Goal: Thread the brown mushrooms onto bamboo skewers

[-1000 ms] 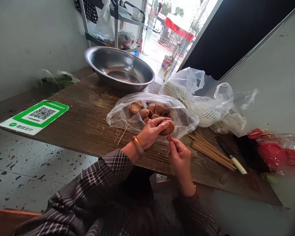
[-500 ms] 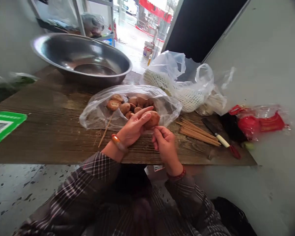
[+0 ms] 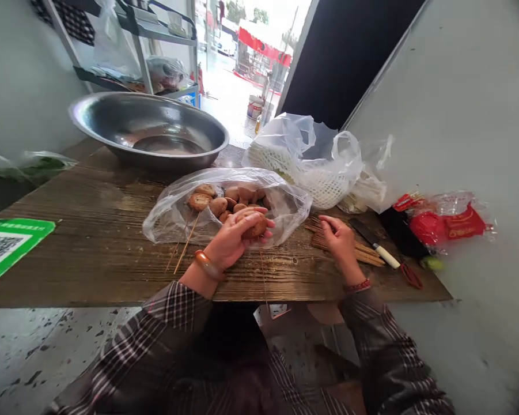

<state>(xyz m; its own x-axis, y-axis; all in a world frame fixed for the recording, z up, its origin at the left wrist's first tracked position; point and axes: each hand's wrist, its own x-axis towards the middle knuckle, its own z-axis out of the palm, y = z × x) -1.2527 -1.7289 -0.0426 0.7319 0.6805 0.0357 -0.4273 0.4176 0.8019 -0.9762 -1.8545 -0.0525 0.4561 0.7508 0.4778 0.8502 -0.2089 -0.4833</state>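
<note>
Left arm (image 3: 155, 320): one, sleeved, slanting forward and inward. Left wrist (image 3: 196, 281): nearly in line with forearm. Left hand (image 3: 231, 243): fingers curved around a hold, thumb toward the right. Right arm (image 3: 374, 323): one, sleeved, angled forward and leftward. Right hand (image 3: 340, 241): apart from the left, fingers bent, thumb near forefinger; contact between tips unclear.

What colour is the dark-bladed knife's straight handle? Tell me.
The knife handle is cream, clearest in the head view.

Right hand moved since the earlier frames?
Yes, rightward. The right hand was left of the skewer bundle on the table; now it overlaps that bundle in the view.
</note>
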